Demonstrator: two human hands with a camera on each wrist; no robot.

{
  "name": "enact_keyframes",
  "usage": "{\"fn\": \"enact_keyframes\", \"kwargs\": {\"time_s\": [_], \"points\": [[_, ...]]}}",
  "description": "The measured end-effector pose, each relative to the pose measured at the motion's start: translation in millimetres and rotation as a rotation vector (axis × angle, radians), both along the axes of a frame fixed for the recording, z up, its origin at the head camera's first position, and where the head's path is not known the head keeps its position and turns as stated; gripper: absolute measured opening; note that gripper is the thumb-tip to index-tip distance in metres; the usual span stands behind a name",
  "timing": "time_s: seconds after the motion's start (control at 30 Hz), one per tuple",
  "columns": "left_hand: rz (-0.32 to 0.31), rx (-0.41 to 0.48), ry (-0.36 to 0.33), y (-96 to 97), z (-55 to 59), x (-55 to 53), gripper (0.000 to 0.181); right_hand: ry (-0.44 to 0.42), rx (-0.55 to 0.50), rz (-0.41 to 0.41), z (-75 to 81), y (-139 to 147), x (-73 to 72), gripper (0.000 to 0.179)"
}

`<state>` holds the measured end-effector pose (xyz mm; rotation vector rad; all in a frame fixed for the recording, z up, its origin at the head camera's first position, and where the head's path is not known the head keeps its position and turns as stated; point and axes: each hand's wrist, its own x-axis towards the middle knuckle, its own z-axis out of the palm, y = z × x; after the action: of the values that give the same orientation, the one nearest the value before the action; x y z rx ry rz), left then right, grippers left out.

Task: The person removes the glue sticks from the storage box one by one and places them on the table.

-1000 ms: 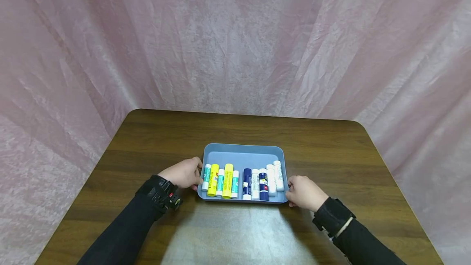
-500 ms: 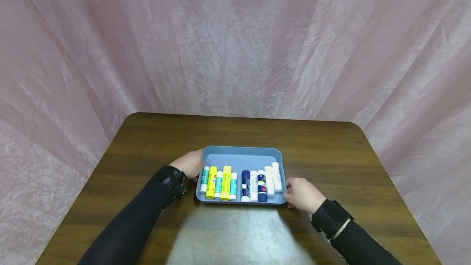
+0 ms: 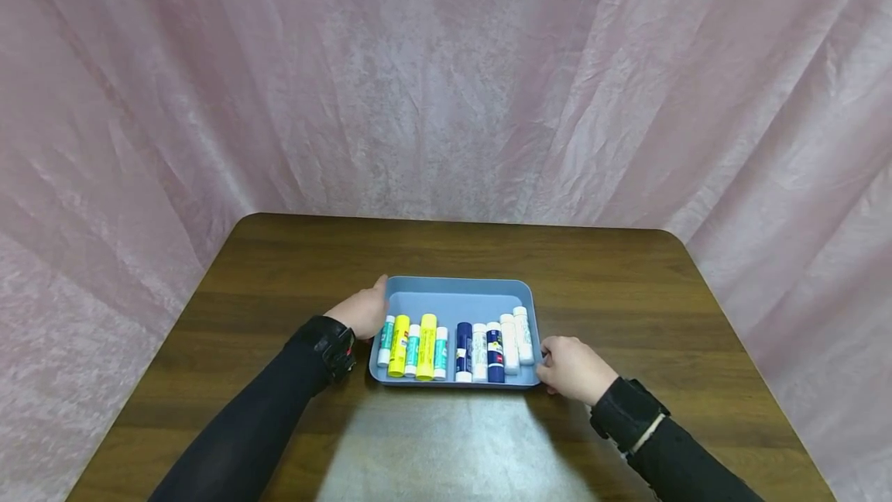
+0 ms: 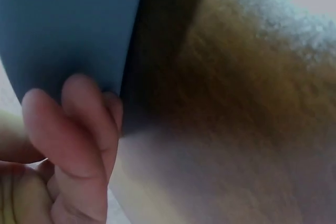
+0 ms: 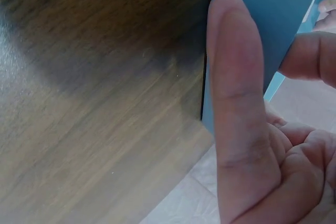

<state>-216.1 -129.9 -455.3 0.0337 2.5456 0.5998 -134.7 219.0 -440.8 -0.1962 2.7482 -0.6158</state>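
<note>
A shallow blue-grey tray [image 3: 453, 289] lies on the wooden table, holding several glue sticks side by side. Its left group has yellow glue sticks [image 3: 427, 347] and teal-and-white ones [image 3: 440, 353]; the right group has navy glue sticks [image 3: 463, 351] and white ones [image 3: 523, 335]. My left hand [image 3: 361, 311] holds the tray's left side, thumb up along the rim. In the left wrist view its curled fingers [image 4: 86, 114] press the outer wall. At the front right corner, my right hand [image 3: 574, 367] pinches the tray wall, a finger [image 5: 239, 66] lying along the outside in the right wrist view.
The brown table [image 3: 300, 254] has rounded far corners. A pink curtain [image 3: 446, 84] hangs behind it and along both sides. Bright glare falls on the tabletop in front of the tray.
My left hand has moved forward along the tray's left side, its thumb now pointing away from me. The tray appears slightly further left; my right hand has kept its hold on the corner.
</note>
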Motion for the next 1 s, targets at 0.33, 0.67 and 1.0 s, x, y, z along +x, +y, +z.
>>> {"fn": "enact_keyframes", "kwargs": {"time_s": [0.33,0.67,1.0], "points": [[0.048,0.062,-0.034,-4.2,-5.7,-2.7,0.063,0.008,0.055,0.027,2.5,1,-5.9,0.014],[0.025,0.067,-0.017,-4.2,0.6,4.5,0.064,0.225,0.188,0.035,12.5,-10,-24.3,0.025],[0.037,0.081,-0.011,-3.6,-1.4,4.9,0.065,0.324,0.242,0.126,5.3,-28,-46.4,0.040]]}}
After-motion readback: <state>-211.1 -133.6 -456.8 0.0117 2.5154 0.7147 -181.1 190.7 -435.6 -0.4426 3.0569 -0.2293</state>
